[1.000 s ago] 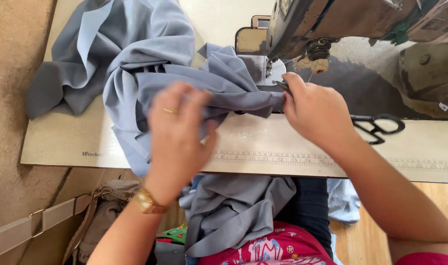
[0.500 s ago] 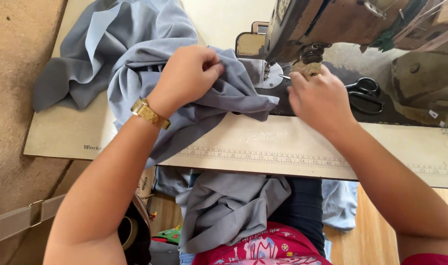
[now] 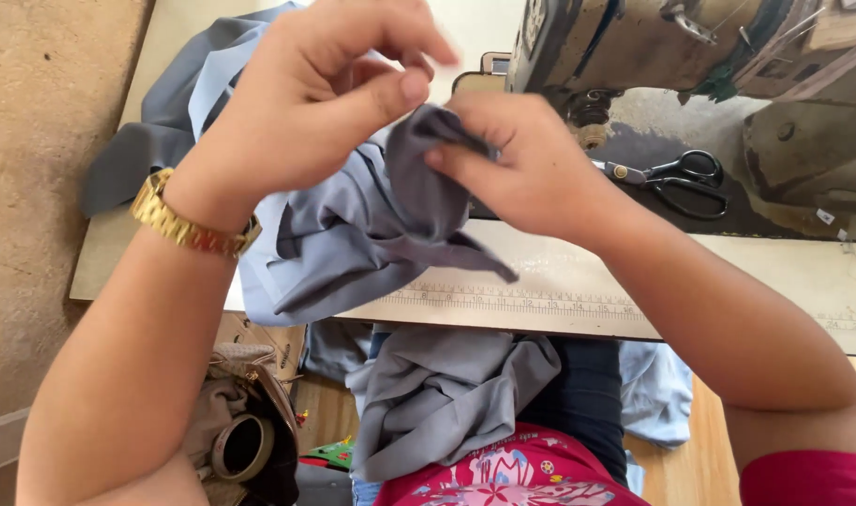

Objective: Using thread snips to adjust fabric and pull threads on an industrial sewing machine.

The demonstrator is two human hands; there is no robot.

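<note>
Both hands pinch the grey cloth [image 3: 404, 201] up in front of the sewing machine [image 3: 653, 47], left hand [image 3: 325, 94] and right hand [image 3: 521, 164] gripping one raised fold from either side

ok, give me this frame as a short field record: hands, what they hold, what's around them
view: head camera, looking down at a sewing table
left hand: raised, thumb and fingers pinching a fold of grey fabric; gold wristwatch on the wrist
right hand: pinching the same fold from the other side
fabric: lifted off the table, rest bunched on the tabletop and hanging into the lap
sewing machine: behind the hands, top right
scissors: black-handled, lying on the machine bed, untouched
table edge: printed ruler strip
below table: brown bag on the floor at left
</note>
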